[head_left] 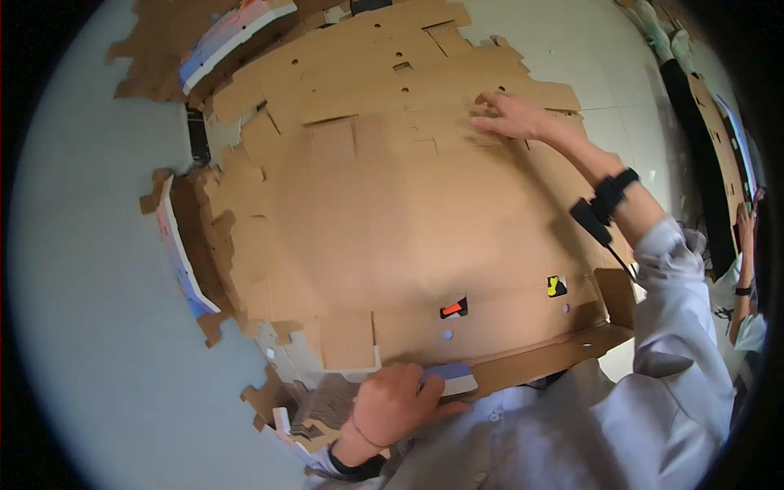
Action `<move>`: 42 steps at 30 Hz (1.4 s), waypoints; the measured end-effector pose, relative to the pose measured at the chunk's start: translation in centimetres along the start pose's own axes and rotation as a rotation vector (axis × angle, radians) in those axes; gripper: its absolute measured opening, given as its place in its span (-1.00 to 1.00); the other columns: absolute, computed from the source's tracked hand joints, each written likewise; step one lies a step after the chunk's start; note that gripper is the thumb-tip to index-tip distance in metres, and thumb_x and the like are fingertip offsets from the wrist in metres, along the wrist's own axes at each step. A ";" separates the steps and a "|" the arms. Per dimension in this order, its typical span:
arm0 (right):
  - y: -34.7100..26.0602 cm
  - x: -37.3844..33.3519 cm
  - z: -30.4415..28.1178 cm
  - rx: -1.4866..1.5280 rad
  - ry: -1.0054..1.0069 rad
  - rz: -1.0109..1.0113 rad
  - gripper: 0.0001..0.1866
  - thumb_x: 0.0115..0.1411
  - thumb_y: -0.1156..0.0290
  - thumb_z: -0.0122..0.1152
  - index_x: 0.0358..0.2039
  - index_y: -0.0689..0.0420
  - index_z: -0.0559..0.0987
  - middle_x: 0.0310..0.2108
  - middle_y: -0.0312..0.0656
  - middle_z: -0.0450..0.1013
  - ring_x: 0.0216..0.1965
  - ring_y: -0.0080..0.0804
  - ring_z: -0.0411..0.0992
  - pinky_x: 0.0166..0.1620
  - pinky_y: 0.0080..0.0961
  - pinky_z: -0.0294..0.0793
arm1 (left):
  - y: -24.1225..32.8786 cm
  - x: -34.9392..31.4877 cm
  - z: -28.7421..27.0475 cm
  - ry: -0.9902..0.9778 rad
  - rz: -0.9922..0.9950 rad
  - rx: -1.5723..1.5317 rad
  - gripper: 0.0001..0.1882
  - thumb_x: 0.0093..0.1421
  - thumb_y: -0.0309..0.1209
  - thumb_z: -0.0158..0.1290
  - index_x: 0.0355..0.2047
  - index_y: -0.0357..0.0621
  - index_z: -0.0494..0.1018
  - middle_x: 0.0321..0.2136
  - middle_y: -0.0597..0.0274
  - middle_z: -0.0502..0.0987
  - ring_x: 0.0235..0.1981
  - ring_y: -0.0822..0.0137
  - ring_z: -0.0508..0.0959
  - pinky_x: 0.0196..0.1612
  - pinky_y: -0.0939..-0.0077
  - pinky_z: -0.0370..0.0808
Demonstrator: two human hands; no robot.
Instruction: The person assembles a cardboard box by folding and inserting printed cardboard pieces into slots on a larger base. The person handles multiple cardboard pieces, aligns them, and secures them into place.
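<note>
A large flat brown cardboard sheet (367,212) with slots, holes and notched edges is spread out before me. My left hand (392,408) is at its near edge, fingers bent over a folded flap with a blue and white printed face (452,380), the thumb on the near side. The flap passes between thumb and fingers. Over the far right part of the sheet reaches my right hand (514,118), its fingers loosely stretched apart with nothing in them. Whether its fingertips touch the cardboard, I cannot tell. A black strap with a small device (600,208) sits on my right forearm.
Stacked cardboard edges (335,400) show beside my left hand. Printed cardboard pieces stick out at the left (181,253) and far left (233,41). Orange (453,308) and yellow (557,286) spots show through cutouts. Another person's arm (745,245) is at the far right.
</note>
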State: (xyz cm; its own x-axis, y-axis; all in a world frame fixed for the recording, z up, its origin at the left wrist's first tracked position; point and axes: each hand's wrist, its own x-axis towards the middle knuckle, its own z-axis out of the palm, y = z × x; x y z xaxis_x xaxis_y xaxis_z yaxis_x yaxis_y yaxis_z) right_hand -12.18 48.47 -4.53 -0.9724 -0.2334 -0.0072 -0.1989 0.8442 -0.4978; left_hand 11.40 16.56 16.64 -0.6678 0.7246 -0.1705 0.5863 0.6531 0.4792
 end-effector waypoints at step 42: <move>3.0 -0.2 3.7 -0.101 -0.181 0.324 0.02 -0.15 -0.41 0.13 0.17 0.10 0.30 0.17 0.19 0.12 0.18 0.13 0.14 0.20 -0.10 0.17 | -2.0 0.0 -0.7 -0.261 0.002 -0.104 -0.50 -0.13 0.09 0.23 -0.47 -0.10 0.48 -0.54 0.13 0.49 -0.46 0.09 0.53 -0.42 0.31 0.45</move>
State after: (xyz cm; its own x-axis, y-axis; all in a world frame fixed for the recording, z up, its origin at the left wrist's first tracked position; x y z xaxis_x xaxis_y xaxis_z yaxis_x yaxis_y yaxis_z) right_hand -12.17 49.24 -9.18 -0.9513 -0.0206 -0.3075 0.0951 0.9294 -0.3566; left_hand 9.93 15.08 16.27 -0.5177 0.7668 -0.3794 0.5282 0.6353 0.5634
